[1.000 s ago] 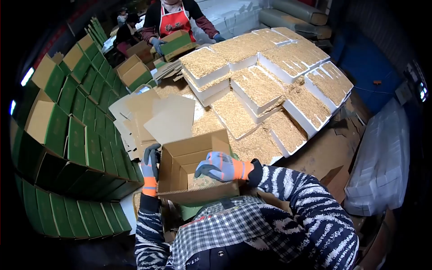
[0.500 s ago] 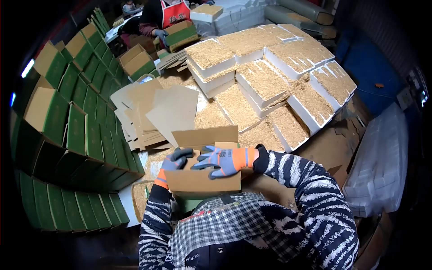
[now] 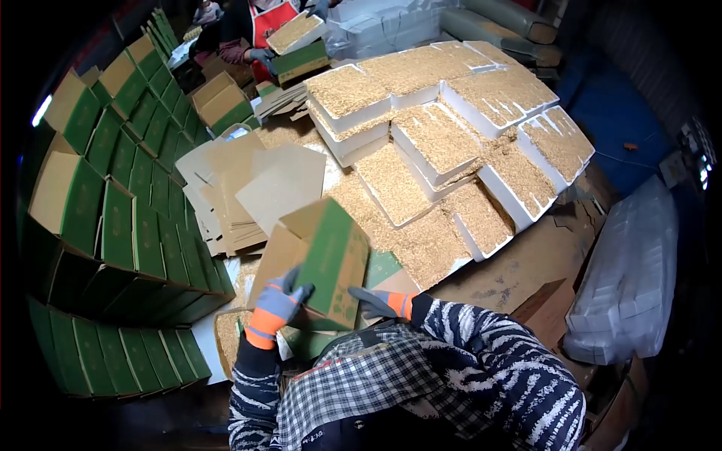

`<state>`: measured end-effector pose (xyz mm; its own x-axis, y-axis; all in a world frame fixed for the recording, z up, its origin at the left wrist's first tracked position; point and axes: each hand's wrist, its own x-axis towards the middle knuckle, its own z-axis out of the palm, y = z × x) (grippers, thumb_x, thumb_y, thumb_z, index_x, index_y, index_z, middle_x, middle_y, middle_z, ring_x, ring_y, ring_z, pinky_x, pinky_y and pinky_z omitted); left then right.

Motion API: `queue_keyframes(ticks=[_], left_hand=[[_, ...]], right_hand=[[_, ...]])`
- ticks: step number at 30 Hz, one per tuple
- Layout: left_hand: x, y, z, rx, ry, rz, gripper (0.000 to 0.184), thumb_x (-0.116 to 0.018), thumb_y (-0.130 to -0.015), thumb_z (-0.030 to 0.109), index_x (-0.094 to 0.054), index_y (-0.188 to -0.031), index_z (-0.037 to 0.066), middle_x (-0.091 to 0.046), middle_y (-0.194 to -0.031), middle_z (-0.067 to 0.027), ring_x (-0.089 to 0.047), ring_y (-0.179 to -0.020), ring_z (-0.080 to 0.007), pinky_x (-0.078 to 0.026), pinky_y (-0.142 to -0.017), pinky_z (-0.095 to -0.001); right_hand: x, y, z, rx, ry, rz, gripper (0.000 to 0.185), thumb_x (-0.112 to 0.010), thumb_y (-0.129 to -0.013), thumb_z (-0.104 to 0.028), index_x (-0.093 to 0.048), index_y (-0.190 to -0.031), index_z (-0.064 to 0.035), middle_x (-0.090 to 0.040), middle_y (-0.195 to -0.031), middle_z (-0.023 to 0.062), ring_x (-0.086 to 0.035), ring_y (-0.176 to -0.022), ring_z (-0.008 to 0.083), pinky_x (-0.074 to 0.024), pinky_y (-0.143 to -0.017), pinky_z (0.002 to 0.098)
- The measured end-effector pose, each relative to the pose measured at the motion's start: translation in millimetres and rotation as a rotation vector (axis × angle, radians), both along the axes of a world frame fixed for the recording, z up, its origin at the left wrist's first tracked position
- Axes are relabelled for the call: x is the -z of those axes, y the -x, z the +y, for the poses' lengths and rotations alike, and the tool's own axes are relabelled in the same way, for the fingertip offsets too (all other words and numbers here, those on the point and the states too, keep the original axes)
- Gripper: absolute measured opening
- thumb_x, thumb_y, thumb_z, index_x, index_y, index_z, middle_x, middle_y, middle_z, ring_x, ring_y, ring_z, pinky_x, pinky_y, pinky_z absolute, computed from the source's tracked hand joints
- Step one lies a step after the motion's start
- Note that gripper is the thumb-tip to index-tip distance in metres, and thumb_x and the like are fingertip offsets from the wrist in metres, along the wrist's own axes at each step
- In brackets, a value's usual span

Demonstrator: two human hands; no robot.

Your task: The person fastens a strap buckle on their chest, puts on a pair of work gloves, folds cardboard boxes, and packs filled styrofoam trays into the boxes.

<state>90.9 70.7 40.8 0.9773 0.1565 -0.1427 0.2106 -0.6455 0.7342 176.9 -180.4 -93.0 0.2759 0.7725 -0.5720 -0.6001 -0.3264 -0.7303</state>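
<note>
A green and brown cardboard box (image 3: 331, 259) is tilted in front of me, its open brown inside facing left. My left hand (image 3: 280, 301), in a grey and orange glove, is closed on the box's near left edge, thumb over the rim. My right hand (image 3: 382, 302), gloved alike, has its fingers against the box's lower right side; part of the grip is hidden. Beneath and to the right of the box lies another green and brown cardboard piece (image 3: 391, 272), partly covered. Flat grey and brown cardboard sheets (image 3: 278, 184) lie just beyond the box.
White trays filled with tan shavings-like material (image 3: 429, 139) are stacked ahead and right. Green boxes (image 3: 120, 225) form a wall at left. A co-worker in a red apron (image 3: 274, 19) holds a filled tray over a box at the back. Plastic-wrapped white blocks (image 3: 624, 278) stand at right.
The box has been tipped over and turned, showing its green side. My right hand has left the box's inside for its outer right side. The co-worker now holds a tray over a box.
</note>
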Motion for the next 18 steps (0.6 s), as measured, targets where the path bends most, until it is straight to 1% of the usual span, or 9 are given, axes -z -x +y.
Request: queue_keyframes(ticks=[2,4,5,7,10,12,14,16,18], left_hand=[[4.1,-0.8,-32.9,0.226,-0.097,0.129,0.052,-0.063,-0.085,0.037,-0.058,-0.126,0.006,-0.061,-0.113,-0.0259,-0.060,-0.105,-0.0392,-0.048,-0.090,-0.0412],[28.1,15.7,-40.8,0.435,-0.323,0.334,0.055,-0.064,-0.085,0.045,-0.058,-0.128,0.012,-0.067,-0.103,-0.0198,-0.063,-0.096,-0.0370,-0.049,-0.087,-0.0405],[44.3,31.6,-36.3,0.450,-0.273,0.239,0.054,-0.063,-0.085,0.046,-0.060,-0.126,0.012,-0.068,-0.102,-0.0190,-0.064,-0.095,-0.0361,-0.049,-0.085,-0.0404],[30.7,34.6,-34.6,0.474,-0.082,0.224,0.048,-0.066,-0.083,0.048,-0.068,-0.114,0.011,-0.069,-0.098,-0.0162,-0.064,-0.091,-0.0342,-0.050,-0.080,-0.0393],[59.6,31.8,-19.1,0.450,-0.009,0.290,0.040,-0.068,-0.082,0.041,-0.070,-0.106,0.009,-0.069,-0.094,-0.0155,-0.064,-0.089,-0.0335,-0.050,-0.081,-0.0359],[43.7,18.6,-24.3,0.403,-0.112,0.223,0.028,-0.068,-0.082,0.030,-0.070,-0.101,0.009,-0.070,-0.097,-0.0132,-0.064,-0.092,-0.0322,-0.049,-0.086,-0.0339],[36.7,11.8,-29.8,0.118,-0.055,-0.268,0.024,-0.065,-0.083,0.025,-0.071,-0.101,0.011,-0.069,-0.105,-0.0104,-0.062,-0.100,-0.0326,-0.046,-0.091,-0.0403],[40.5,6.4,-25.5,0.012,-0.137,-0.317,0.022,-0.063,-0.086,0.018,-0.069,-0.105,0.009,-0.062,-0.122,-0.0114,-0.054,-0.117,-0.0314,-0.040,-0.101,-0.0412],[47.0,5.4,-25.9,-0.510,-0.141,-0.577,0.032,-0.058,-0.091,0.019,-0.062,-0.119,0.006,-0.053,-0.134,-0.0141,-0.046,-0.128,-0.0293,-0.034,-0.108,-0.0398]], right_hand=[[19.2,-50.1,-19.6,-0.690,0.097,-0.823,0.054,-0.045,-0.093,-0.054,-0.063,-0.123,-0.0127,-0.066,-0.110,0.0179,-0.060,-0.108,0.0298,-0.0438,-0.097,0.0360],[-17.0,-99.3,-46.9,-0.386,0.662,-1.202,0.052,-0.048,-0.088,-0.052,-0.068,-0.109,-0.0094,-0.067,-0.099,0.0236,-0.063,-0.098,0.0391,-0.0477,-0.091,0.0412],[-21.1,-133.4,-66.6,0.058,0.766,-1.218,0.038,-0.051,-0.088,-0.038,-0.070,-0.102,-0.0089,-0.066,-0.099,0.0239,-0.063,-0.095,0.0418,-0.0490,-0.088,0.0428],[-51.6,-188.3,-98.4,0.943,0.463,-1.434,0.042,-0.054,-0.090,-0.027,-0.059,-0.123,-0.0014,-0.058,-0.124,0.0253,-0.053,-0.116,0.0396,-0.0411,-0.101,0.0407],[-14.1,-285.0,-102.1,1.015,1.040,-0.972,0.098,-0.054,-0.083,-0.066,-0.026,-0.147,0.0029,-0.018,-0.156,0.0229,-0.015,-0.143,0.0408,-0.0161,-0.116,0.0464],[-25.4,-300.9,-66.1,0.953,1.139,-0.843,0.118,-0.051,-0.074,-0.080,-0.014,-0.151,0.0009,-0.011,-0.157,0.0226,-0.012,-0.144,0.0403,-0.0133,-0.117,0.0468],[-37.1,-312.3,-46.6,1.077,1.091,-0.767,0.121,-0.059,-0.071,-0.077,-0.009,-0.152,-0.0030,-0.008,-0.157,0.0234,-0.012,-0.145,0.0395,-0.0164,-0.116,0.0465],[-75.5,-305.0,-32.6,1.397,0.859,-0.711,0.115,-0.064,-0.073,-0.071,-0.010,-0.153,-0.0073,-0.008,-0.157,0.0226,-0.015,-0.144,0.0383,-0.0199,-0.115,0.0465],[-10.2,-372.2,-64.4,1.478,0.879,-0.642,0.108,-0.068,-0.078,-0.060,-0.009,-0.154,-0.0124,-0.017,-0.155,0.0222,-0.023,-0.142,0.0327,-0.0287,-0.111,0.0438]])
